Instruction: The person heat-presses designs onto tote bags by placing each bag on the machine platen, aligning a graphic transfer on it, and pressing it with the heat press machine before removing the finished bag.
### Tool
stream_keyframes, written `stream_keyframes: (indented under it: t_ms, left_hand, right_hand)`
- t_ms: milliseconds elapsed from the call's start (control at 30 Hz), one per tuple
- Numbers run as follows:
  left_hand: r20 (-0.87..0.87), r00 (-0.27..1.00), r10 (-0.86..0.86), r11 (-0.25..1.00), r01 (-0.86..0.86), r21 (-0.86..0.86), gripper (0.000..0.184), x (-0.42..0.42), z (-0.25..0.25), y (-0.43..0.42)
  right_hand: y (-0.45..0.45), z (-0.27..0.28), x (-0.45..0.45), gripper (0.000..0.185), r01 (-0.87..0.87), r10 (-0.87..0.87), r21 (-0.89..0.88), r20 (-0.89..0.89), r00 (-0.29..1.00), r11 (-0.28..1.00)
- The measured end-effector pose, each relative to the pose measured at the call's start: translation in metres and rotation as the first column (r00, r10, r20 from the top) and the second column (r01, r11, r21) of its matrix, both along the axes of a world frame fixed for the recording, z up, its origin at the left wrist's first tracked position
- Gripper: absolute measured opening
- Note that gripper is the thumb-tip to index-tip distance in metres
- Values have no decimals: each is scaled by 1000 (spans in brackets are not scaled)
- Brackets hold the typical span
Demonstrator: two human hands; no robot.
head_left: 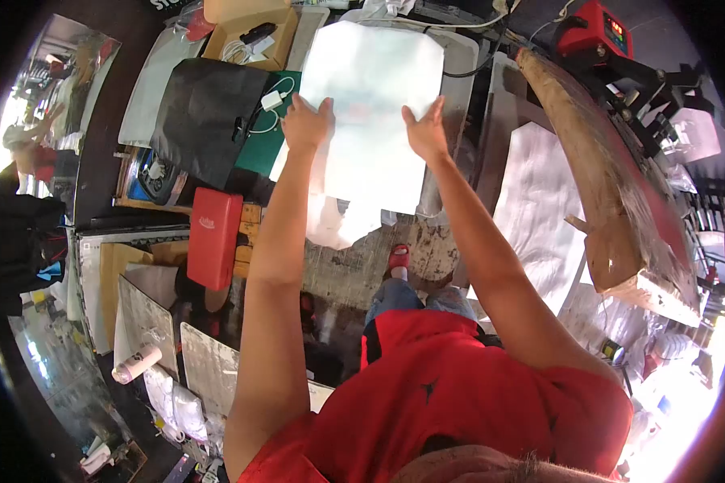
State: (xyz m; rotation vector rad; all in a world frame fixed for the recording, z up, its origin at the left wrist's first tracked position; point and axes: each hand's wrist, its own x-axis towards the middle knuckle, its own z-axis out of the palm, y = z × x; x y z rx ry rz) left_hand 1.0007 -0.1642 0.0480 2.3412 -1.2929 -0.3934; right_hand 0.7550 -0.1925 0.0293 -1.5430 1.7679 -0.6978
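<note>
- In the head view, a big white sheet (370,68) was in front of the person, between their two hands.
- The left hand (306,125) was at the sheet's left side, with its thumb spread away from its other fingers.
- The right hand (427,133) was at the right side, with its thumb and fingers spread apart too.
- I could not tell if either hand pinched the sheet, or if the sheet lay flat or was held up.
- An open cardboard box (286,34) was up and left of the left hand. It had a black thing (258,33) and a white cord (235,52) in it.
- A white charger (272,100) lay near the left hand, over a green mat (259,153).
- Farther left was a blue and black tub (139,191). The things in it were too small to name.
- A red box (215,239) was nearer the person. Its inside did not show.
</note>
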Motion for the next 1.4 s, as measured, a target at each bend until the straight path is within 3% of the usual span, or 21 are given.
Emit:
stream_keyframes:
  t_ms: [33,100,167,233,300,367,467,567,633,667,733,767,833,933,1033,1100,1167,1200,1267,1333,1400]
  left_hand:
    - [-149,989,21,998,-12,62,94,7,2,-6]
    - [-99,995,-8,1000,6,-15,88,14,-13,-9]
    - [372,927,47,975,38,-220,82,5,-18,-7]
    - [519,842,-151,859,371,-351,76,-21,-13,-7]
    - [430,768,-475,759,605,-240,61,-59,-13,-4]
    - [271,708,-652,721,689,-68,67,-84,-9,6]
    - [303,787,-537,844,499,199,71,-73,-38,-9]
    - [403,828,-389,921,353,164,71,-65,-27,-9]
    - [244,871,-427,888,455,-69,68,-76,-6,9]
    - [244,851,-464,868,492,-64,68,-92,-3,17]
    - [163,704,-692,641,702,-311,65,-121,-1,25]
    - [175,683,-709,615,721,-319,65,-128,3,22]
    - [-20,706,-708,697,694,-180,62,-128,-8,10]
    - [-48,848,-528,753,442,-488,46,-157,2,20]
    - [-257,793,-553,737,321,-595,36,-266,75,104]
    - [-209,621,-755,630,598,-496,34,-335,77,163]
    - [-60,415,-908,405,831,-381,40,-393,66,212]
    - [-113,380,-918,396,870,-292,44,-418,60,233]
    - [-173,355,-919,385,901,-197,49,-453,55,266]
    - [-2,403,-915,403,914,51,58,-476,58,285]
    - [-34,469,-883,462,879,114,59,-493,63,289]
  right_hand:
    - [-1,4,6,107,-6,-2,55,151,988,998]
    - [-1,8,7,106,17,-31,117,111,993,993]
    - [-3,7,3,104,-23,14,70,138,990,997]
    - [5,18,0,102,0,0,6,132,991,1000]
    - [20,32,-8,99,24,-17,-54,121,993,998]
    - [40,45,-22,93,19,0,-117,153,988,993]
    - [101,65,-71,51,-301,279,-280,-115,953,912]
    - [166,74,-147,25,-391,376,-340,-113,920,855]
    - [204,64,-203,24,-342,321,-305,-118,940,889]
    - [220,62,-227,24,-285,252,-307,-142,957,908]
    - [247,64,-271,27,-207,122,-357,-246,962,911]
    - [255,65,-290,36,-159,55,-304,-325,944,939]
    - [268,48,-334,46,-58,-71,-261,-458,886,964]
    - [276,37,-408,51,113,-170,-147,-479,861,983]
    - [269,35,-482,35,356,-498,-438,-268,825,825]
    - [266,31,-535,26,542,-597,-277,-180,782,794]
    - [257,-4,-584,24,647,-677,-223,-104,729,730]
    - [256,-19,-606,23,666,-680,-150,-72,730,731]
    - [250,-49,-644,22,676,-679,-69,-44,733,734]
    - [236,-75,-673,22,715,-724,-115,-92,684,690]
    - [225,-89,-694,26,706,-717,-121,-114,688,697]
